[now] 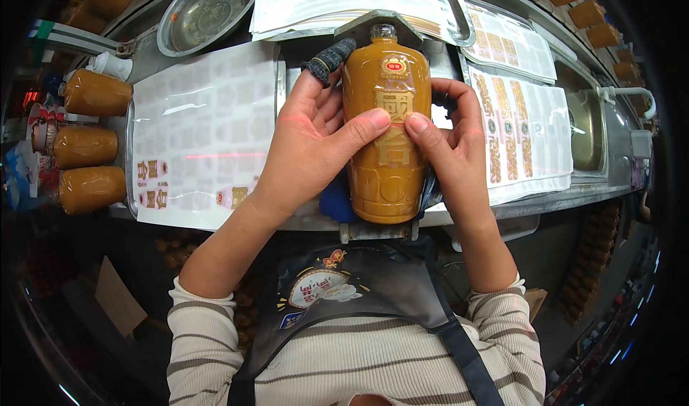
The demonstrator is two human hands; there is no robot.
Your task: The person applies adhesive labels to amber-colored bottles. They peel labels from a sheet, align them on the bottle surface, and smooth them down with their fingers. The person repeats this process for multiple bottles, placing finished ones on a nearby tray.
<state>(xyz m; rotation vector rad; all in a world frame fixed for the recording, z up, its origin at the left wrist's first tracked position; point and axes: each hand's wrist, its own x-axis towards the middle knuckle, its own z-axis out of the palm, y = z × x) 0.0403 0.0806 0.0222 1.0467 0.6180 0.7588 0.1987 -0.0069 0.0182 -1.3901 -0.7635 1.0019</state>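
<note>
A glossy amber-brown bottle [387,190] lies face up before me, its clear neck pointing away, on a metal holder [377,231] with blue pads at its sides. Gold character decals and a small red-and-gold emblem run down its front. From the left side my left hand [305,147] grips it, thumb pressed on the decal, with a dark knitted cover [331,58] on one finger. My right hand [463,147] grips the opposite side, its thumb beside the other on the same decal. Fingers behind the bottle are partly hidden.
Left of the bottle lies a decal sheet [204,119] with a few gold pieces. Decal strips [511,129] lie right, near a sink [587,129]. Behind are stacked sheets [308,7] and a metal bowl [204,15]. Several brown bottles [93,190] line the left edge.
</note>
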